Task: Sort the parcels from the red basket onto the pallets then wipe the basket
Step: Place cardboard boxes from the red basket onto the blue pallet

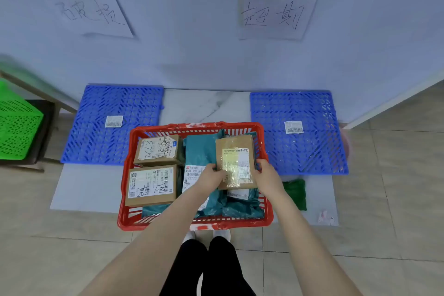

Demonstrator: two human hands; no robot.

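floor-set red basket (125, 190) holds boxes, teal bags.

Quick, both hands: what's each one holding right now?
Left hand: grips the taped cardboard parcel by its left edge.
Right hand: grips the same parcel's right edge.

"破损" wall sheet (93, 14), "超期" wall sheet (276, 15)
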